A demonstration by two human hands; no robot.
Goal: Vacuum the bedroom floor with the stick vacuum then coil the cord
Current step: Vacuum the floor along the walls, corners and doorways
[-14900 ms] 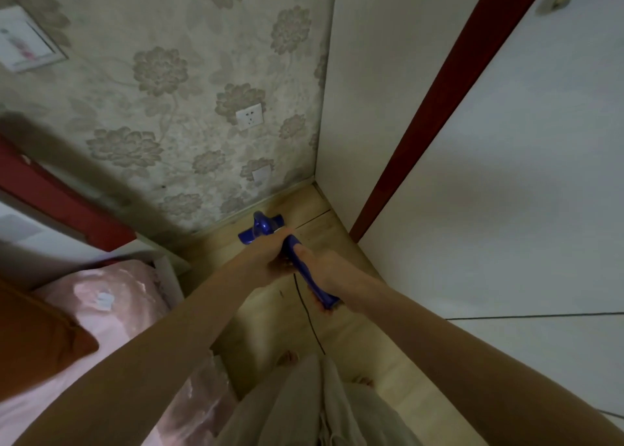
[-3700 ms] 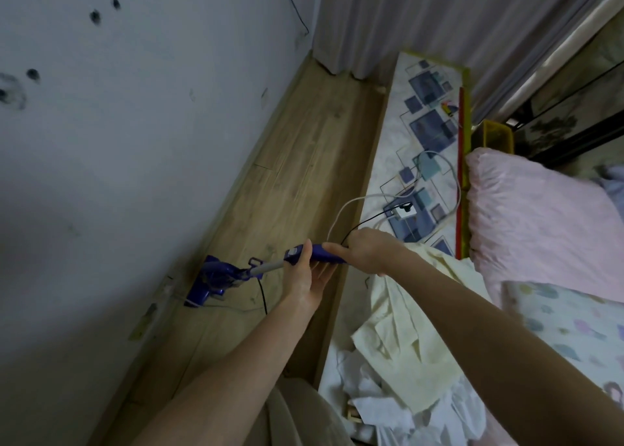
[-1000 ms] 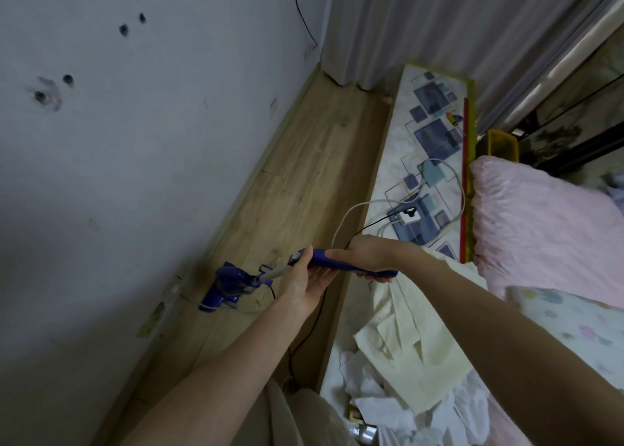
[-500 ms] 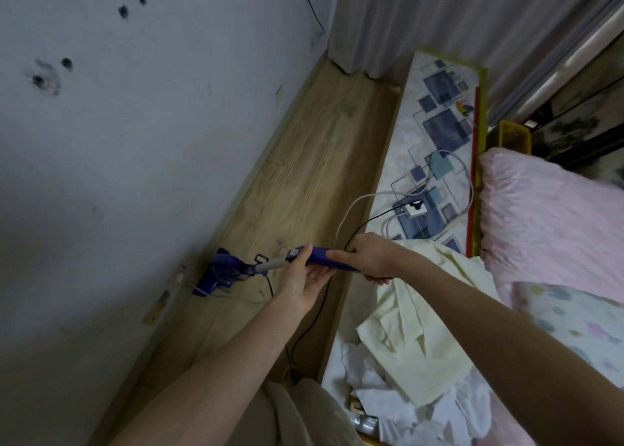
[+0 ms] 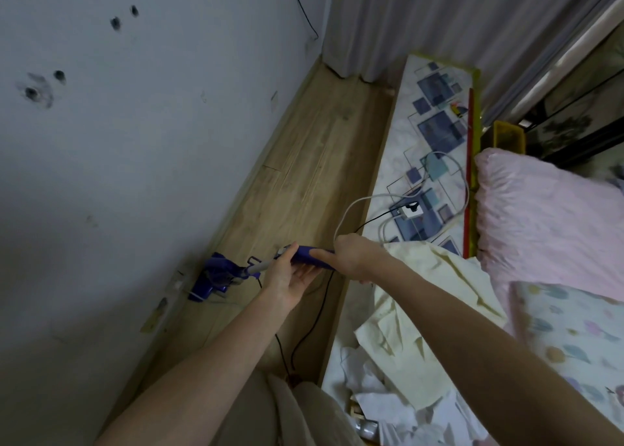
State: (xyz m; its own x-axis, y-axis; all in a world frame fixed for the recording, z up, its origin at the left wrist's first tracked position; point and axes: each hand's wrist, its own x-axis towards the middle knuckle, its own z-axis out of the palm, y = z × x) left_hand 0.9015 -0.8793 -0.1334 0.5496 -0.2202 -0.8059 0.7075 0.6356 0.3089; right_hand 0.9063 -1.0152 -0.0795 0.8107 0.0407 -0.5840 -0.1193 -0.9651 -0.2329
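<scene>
A blue stick vacuum stands with its head on the wooden floor, close to the grey wall's skirting. My right hand grips the blue handle from above. My left hand cups the handle from below, palm up, thumb over the top near the grey tube. The vacuum's black cord hangs from the handle, loops over the floor by my legs and runs up to a white plug block on the low bench.
A long low bench with a blue-square cover runs along the floor strip, carrying white cables and a cream cloth. A pink pillow and bedding lie right. Grey curtains close the far end. The grey wall bounds the left.
Over the last second the vacuum head slid slightly forward along the skirting and the view shifted a little. Both hands kept their hold on the handle.
</scene>
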